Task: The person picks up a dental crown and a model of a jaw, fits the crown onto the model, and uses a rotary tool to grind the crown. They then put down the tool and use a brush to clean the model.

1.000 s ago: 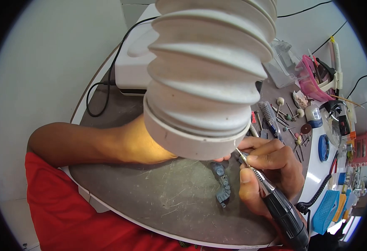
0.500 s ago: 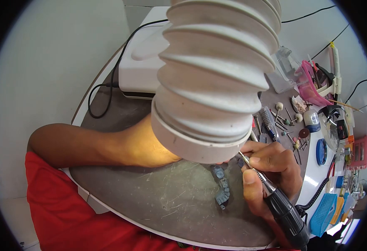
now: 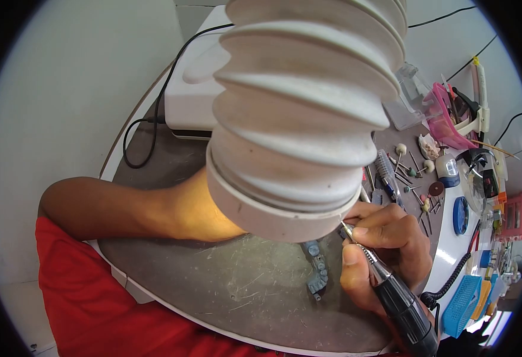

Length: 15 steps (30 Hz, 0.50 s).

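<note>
My right hand grips a black and silver rotary handpiece like a pen. The slim metal tip points up and left, close to the rim of a wide white corrugated hose. My left hand reaches under the hose mouth from the left. Only its wrist and heel show, lit yellow; the fingers are hidden, and so is anything they hold. Below the hose, a grey-blue dental model piece with a row of teeth lies on the dark, scratched work surface.
Several rotary burs and polishing bits lie right of the hose, near a pink basket of tools. A white machine stands behind on the left. A blue basket and coiled cord are at the right.
The hose appears slightly lower and larger, covering more of my left hand. The handpiece stays in my right hand, its pose nearly the same.
</note>
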Tool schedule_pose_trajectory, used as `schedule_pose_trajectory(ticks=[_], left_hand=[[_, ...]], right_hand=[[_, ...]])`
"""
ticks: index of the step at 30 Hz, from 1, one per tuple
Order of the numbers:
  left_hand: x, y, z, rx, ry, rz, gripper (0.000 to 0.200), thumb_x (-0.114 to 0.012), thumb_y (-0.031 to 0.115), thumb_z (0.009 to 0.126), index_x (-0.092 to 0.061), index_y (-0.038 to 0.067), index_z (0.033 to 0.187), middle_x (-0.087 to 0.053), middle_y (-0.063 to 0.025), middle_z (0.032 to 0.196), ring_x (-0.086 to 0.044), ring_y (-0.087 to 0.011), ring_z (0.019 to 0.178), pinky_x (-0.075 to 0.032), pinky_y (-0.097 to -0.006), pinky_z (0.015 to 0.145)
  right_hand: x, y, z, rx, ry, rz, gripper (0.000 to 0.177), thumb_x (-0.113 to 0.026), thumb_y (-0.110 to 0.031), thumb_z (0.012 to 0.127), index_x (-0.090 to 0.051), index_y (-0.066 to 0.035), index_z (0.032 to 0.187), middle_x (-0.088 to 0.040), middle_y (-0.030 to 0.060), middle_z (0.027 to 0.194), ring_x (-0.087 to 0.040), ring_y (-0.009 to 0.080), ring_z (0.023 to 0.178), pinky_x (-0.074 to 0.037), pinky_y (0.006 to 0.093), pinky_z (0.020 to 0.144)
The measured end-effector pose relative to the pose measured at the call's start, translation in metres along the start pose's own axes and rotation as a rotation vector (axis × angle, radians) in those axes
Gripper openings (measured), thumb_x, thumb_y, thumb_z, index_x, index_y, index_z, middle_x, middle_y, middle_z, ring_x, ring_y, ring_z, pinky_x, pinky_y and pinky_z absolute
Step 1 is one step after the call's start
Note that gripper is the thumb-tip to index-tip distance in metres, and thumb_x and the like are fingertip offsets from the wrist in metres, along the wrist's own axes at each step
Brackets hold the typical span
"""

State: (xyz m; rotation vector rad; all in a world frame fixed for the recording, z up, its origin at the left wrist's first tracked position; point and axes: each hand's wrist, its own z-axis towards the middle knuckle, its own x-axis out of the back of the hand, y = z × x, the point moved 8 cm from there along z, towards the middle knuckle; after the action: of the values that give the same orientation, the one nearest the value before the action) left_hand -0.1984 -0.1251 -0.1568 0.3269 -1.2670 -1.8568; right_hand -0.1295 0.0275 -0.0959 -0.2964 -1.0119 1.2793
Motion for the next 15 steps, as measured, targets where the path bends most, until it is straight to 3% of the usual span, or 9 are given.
schedule_pose_trajectory(ticks=[15], left_hand=[[-0.0022,-0.0045,-0.0029,0.034,0.000,0.023,0.041,-0.077,0.008,0.082,-0.062,0.001,0.119,-0.065,-0.0127,0.119,-0.060,-0.0238,0.109,-0.050,-0.0372,0.094]], right_hand=[[-0.0025,0.0003,0.0008,0.001,-0.002,-0.070,0.021,-0.069,0.001,0.074,-0.059,0.002,0.093,-0.063,0.0156,0.080,-0.068,0.0275,0.076,-0.056,0.0373,0.076]])
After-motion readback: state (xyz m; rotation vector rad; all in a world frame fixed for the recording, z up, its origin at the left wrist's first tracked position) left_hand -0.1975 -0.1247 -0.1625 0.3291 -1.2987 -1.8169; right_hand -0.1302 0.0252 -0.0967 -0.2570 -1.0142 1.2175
